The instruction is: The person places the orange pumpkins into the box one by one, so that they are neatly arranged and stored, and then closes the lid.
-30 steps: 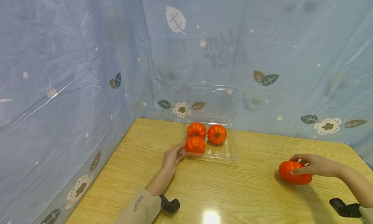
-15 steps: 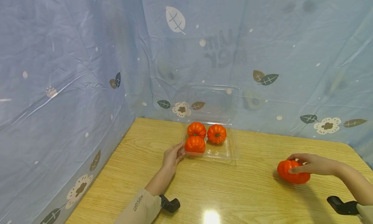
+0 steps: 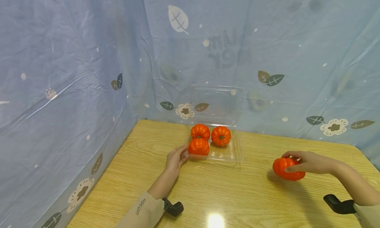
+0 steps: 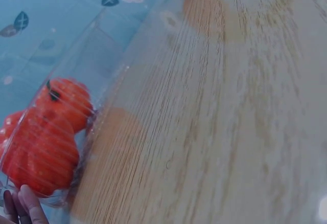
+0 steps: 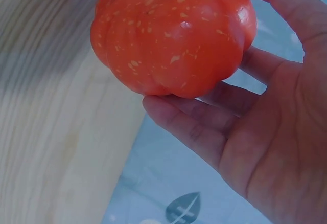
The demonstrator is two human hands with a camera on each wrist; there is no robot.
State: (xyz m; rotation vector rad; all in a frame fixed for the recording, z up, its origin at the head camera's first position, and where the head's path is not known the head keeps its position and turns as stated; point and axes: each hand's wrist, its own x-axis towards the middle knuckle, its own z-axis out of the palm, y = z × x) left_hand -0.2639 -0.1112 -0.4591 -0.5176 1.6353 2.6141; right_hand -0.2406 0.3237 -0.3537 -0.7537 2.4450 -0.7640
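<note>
An orange toy pumpkin [image 3: 288, 169] is in my right hand [image 3: 313, 162], lifted over the right side of the table. Thumb and fingers grip it from either side; the right wrist view shows the pumpkin's speckled underside [image 5: 168, 40]. A clear plastic clamshell container [image 3: 236, 145] stands at the back with its lid [image 3: 218, 102] raised. Inside are three more pumpkins: one back left [image 3: 200, 131], one front left [image 3: 199, 147], one to the right [image 3: 221, 136]. My left hand [image 3: 175, 160] holds the container's front left corner, its fingertips [image 4: 31, 203] partly seen in the left wrist view.
The wooden table [image 3: 225, 195] runs up to a blue patterned curtain [image 3: 267, 56] at the back and left. The right part of the container holds no pumpkin. Bare tabletop lies between the container and the right hand.
My right hand has moved left and slightly toward the back, carrying the pumpkin with it. The left hand, the container and its pumpkins have stayed in place.
</note>
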